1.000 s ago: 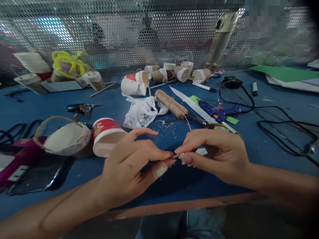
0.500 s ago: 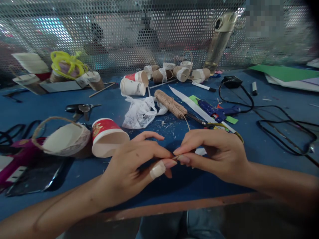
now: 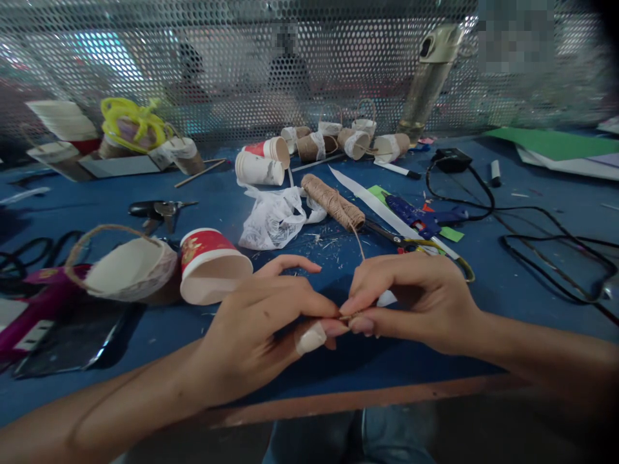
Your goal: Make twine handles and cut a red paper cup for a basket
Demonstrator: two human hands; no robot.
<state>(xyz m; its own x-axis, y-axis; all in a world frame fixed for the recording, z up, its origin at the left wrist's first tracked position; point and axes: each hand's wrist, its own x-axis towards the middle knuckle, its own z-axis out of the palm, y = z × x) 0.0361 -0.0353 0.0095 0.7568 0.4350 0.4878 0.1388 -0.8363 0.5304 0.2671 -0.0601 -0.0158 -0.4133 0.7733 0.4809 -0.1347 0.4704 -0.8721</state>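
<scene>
My left hand (image 3: 271, 328), with a white bandage (image 3: 310, 338) on its thumb, pinches a short bit of brown twine (image 3: 349, 316) between thumb and forefinger. Fingertip to fingertip with it, my right hand (image 3: 416, 303) pinches the same twine. From behind the right fingers a strand runs up to a roll of jute twine (image 3: 333, 201) lying on the blue table. The fingers cover most of the held piece. Left of my hands a red and white paper cup (image 3: 213, 265) lies tipped, its mouth towards me. Beside it is a twine-wrapped cup basket (image 3: 126, 267) with a loop handle.
Crumpled white lace (image 3: 273, 219) lies behind my hands. Scissors (image 3: 401, 240), a blue glue gun (image 3: 423, 216) and a black cable (image 3: 546, 258) are to the right. Several small cup baskets (image 3: 353, 142) and a bottle (image 3: 428, 84) stand along the perforated metal screen (image 3: 232, 71).
Both hands have shifted very slightly down and right, still pinching the twine together. The strand to the roll hangs at a slightly different angle.
</scene>
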